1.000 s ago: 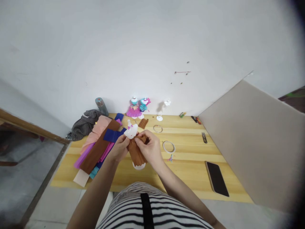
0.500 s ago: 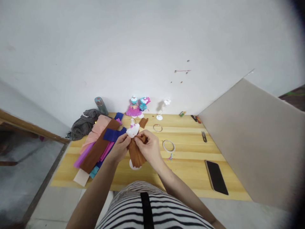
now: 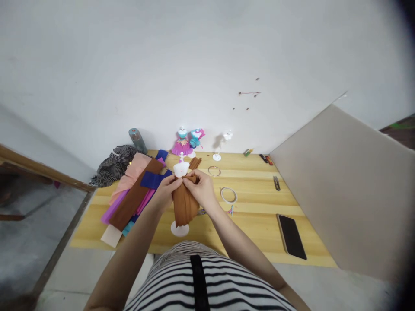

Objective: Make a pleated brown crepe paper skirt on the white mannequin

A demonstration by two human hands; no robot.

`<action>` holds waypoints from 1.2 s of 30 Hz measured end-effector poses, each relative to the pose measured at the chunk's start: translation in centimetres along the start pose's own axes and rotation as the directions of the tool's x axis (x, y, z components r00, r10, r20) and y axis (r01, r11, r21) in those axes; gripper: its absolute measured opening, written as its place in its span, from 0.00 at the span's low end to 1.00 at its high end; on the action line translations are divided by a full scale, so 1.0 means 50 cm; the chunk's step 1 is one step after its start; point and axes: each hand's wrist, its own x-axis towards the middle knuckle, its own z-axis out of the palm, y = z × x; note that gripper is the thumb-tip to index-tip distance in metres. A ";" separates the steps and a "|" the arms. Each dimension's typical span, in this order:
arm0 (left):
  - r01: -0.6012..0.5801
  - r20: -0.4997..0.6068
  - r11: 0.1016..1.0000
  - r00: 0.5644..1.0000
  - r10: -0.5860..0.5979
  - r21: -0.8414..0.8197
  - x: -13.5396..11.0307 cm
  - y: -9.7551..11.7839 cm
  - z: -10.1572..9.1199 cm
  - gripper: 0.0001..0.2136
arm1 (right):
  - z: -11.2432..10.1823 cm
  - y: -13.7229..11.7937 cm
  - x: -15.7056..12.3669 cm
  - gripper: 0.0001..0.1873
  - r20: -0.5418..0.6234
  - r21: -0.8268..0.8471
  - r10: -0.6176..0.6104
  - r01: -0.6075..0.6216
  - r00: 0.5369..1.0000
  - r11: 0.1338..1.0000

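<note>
Brown pleated material (image 3: 184, 205) hangs between your hands, just below the bust of a white stand figure (image 3: 180, 169). Your left hand (image 3: 167, 188) is closed to a pinch on its gathered top edge; your right hand (image 3: 199, 185) pinches the same edge, thumb against fingers. If either grip slackens, the folds could fan out or slide down; an uneven sideways pull might tilt the figure on its round base (image 3: 180, 230). With your hands as the dial's centre and the wall at twelve, coloured strips (image 3: 132, 201) lie at nine o'clock on the tabletop (image 3: 253, 242), snips (image 3: 276, 183) at three, a phone (image 3: 292, 237) at four. Dressed figures (image 3: 182, 147) stand at twelve, a flask (image 3: 137, 139) at eleven. Small packets (image 3: 266, 160) at two are too tiny to read; you can make out no brand or writing.
</note>
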 end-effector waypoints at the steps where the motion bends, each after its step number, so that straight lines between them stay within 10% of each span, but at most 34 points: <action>1: 0.018 -0.020 1.000 1.000 -0.018 -0.023 0.003 0.002 -0.001 0.17 | -0.003 0.004 0.003 0.07 0.028 0.032 0.012 -0.013 1.000 0.999; 12: 0.059 0.026 0.997 0.998 -0.058 -0.054 0.013 0.023 -0.011 0.18 | -0.021 0.011 0.003 0.11 0.135 0.346 0.139 -0.179 0.981 0.921; 26: -0.086 0.158 0.996 0.984 0.084 0.005 -0.019 0.030 -0.007 0.20 | -0.050 -0.070 -0.057 0.05 0.028 0.049 -0.278 0.276 0.960 0.960; 36: -0.203 0.305 0.969 0.940 0.152 0.140 -0.031 0.032 -0.005 0.21 | -0.054 -0.086 -0.058 0.05 -0.090 0.029 -0.280 0.283 0.956 0.959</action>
